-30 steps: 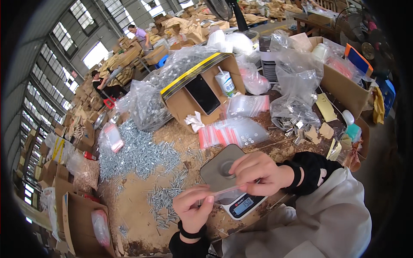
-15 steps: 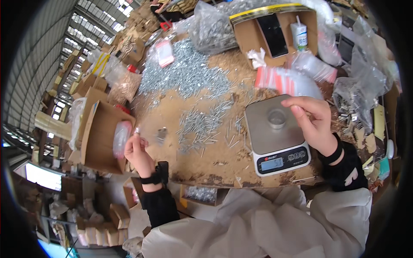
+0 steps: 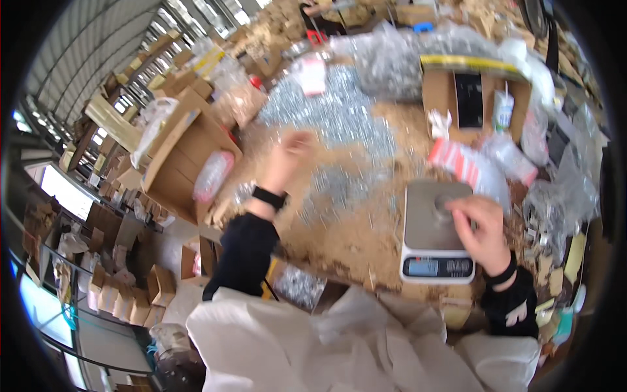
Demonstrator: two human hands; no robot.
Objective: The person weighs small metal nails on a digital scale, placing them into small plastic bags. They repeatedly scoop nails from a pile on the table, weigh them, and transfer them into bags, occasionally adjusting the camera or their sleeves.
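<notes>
Head view, looking down: my right hand (image 3: 480,225) rests on the platform of a small grey kitchen scale (image 3: 436,232), its fingers curled about a small round grey piece (image 3: 446,204) on the pan — whether they pinch it or only touch it I cannot tell. The scale's display faces me at the near edge of the tabletop (image 3: 353,242), a rough brown surface. My left hand (image 3: 289,157) reaches out over the loose heap of silvery screws (image 3: 339,114) that spreads across the middle of the tabletop; it is motion-blurred, so I cannot tell whether it is clenched, released or grasping anything. A black wristband sits on that wrist. To the left stands an open cardboard box (image 3: 189,153) with a filled clear bag (image 3: 210,176) leaning in it; beyond the scale lie red-and-white zip bags (image 3: 460,163) and a second cardboard box (image 3: 470,98), with crumpled clear bags to the right. As a judgement: the weighing is mid-course — the scale pan carries almost nothing, a large share of the screws lies unbagged, and only a few filled bags show.
</notes>
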